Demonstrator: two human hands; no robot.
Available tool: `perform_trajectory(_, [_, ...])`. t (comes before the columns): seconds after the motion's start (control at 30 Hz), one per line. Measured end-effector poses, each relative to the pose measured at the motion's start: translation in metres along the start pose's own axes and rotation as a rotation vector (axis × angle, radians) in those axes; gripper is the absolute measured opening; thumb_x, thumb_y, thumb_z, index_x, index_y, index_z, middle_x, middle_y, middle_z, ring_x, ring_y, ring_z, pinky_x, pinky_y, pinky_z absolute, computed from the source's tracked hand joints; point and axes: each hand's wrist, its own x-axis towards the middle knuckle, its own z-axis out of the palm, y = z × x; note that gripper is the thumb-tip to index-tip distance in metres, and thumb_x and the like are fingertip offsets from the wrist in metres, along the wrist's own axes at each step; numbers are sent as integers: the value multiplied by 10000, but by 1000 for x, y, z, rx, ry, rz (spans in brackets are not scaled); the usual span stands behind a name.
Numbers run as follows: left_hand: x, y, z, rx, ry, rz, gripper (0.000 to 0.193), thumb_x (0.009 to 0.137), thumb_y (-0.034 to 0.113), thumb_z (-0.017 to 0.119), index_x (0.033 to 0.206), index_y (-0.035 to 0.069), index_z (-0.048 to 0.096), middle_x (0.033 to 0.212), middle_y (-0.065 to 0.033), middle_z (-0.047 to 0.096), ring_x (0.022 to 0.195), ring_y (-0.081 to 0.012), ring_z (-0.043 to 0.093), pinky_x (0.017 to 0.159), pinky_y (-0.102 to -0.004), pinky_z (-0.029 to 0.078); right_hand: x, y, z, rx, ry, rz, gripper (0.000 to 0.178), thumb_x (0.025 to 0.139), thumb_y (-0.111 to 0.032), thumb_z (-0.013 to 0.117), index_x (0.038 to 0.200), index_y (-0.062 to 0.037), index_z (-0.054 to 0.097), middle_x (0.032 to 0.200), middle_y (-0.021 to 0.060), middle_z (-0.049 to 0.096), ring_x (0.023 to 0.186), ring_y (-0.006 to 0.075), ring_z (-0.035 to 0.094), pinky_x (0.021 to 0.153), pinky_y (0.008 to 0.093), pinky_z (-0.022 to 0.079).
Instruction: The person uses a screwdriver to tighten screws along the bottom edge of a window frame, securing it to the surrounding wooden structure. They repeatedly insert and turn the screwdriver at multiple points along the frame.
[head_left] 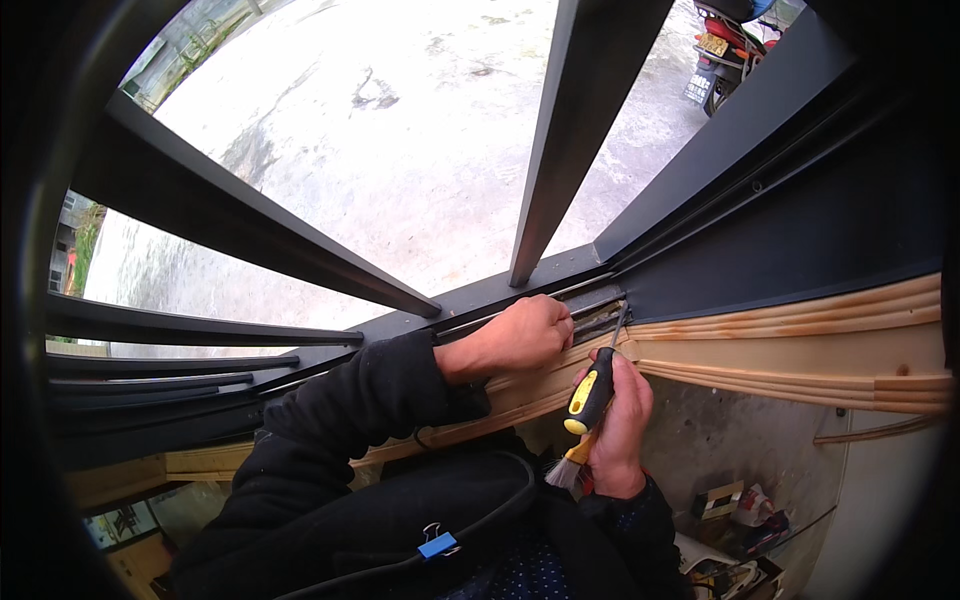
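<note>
My right hand (624, 425) grips a screwdriver (590, 392) with a black and yellow handle, its shaft pointing up and away. The shaft's tip meets the end of the window track (600, 312), at the corner by the dark frame. In the same hand is a small brush (574, 464), its pale bristles hanging below the palm. Just left of the screwdriver, my left hand (520, 338) is closed over the track, with its fingertips turned down and hidden. Whether it pinches anything does not show.
Dark metal bars (590, 120) rise beyond the track, with pale concrete ground (420, 150) outside. A parked motorcycle (730, 50) stands at the far right. Wooden trim (780, 340) runs along the near side. A blue binder clip (437, 544) sits on my dark clothing. Several items lie on the floor, lower right.
</note>
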Motion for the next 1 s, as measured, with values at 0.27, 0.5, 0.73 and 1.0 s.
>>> perform_trajectory(0.27, [-1,2,-2,-28,-17,-18,337,1062,241,509,908,-7,676,701,-74,608,650,-175,570,653,-357,494,-2,-2,-3,-36,-24,11,363,1095,-305,513,1157,26,648,882,115,702,745,136,660,666,254,538])
perform_trajectory(0.5, [1,1,-1,-42,-10,11,336,1067,229,495,923,-19,670,721,-78,616,659,-182,593,654,-357,499,2,4,-7,-72,-23,35,368,1099,-308,507,1181,24,642,884,109,704,729,124,653,658,244,536])
perform_trajectory(0.73, [0,2,-2,-113,-45,-5,305,1067,217,497,945,-11,657,696,-60,604,608,-158,579,612,-339,484,1,6,-9,-89,-44,33,362,1096,-312,517,1182,17,640,874,102,702,685,109,641,597,231,519])
perform_trajectory(1.0, [-2,-1,-3,-115,-53,11,305,1076,219,498,939,-5,654,676,-52,587,596,-142,570,597,-325,472,0,10,-6,-119,-42,-7,337,1108,-323,510,1129,-18,652,832,74,716,545,84,595,415,207,387])
